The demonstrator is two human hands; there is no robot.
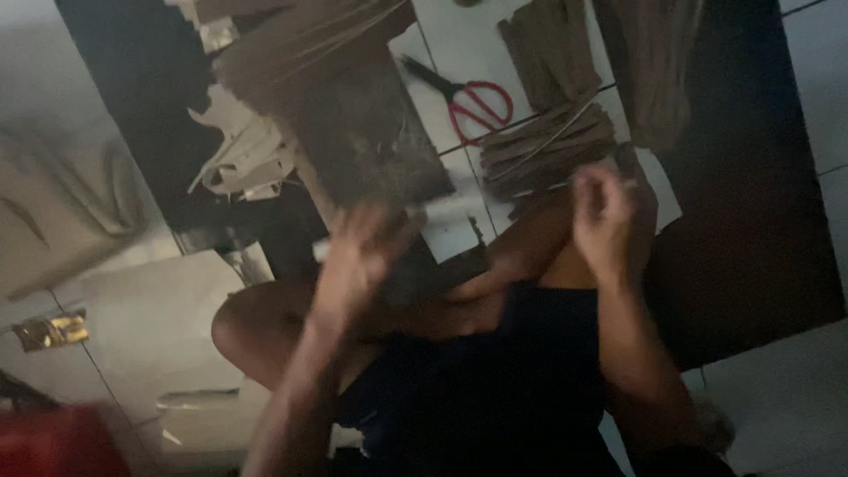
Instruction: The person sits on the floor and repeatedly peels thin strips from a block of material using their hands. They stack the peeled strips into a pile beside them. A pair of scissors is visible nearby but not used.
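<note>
1. The floor tiles (468, 53) look ceramic, pale, smooth and glossy
2. The scissors (468, 99) have glossy red plastic handles and dark metal blades
3. The stack of brown sheets (543, 146) looks like matt kraft paper, slightly rough
4. The larger brown pile (309, 44) has the same dull paper look
5. The crumpled white scraps (238, 150) look like thin paper
6. The dark mat (751, 203) is matt, cloth-like
7. The gold wrapper (51, 329) is shiny foil
</note>
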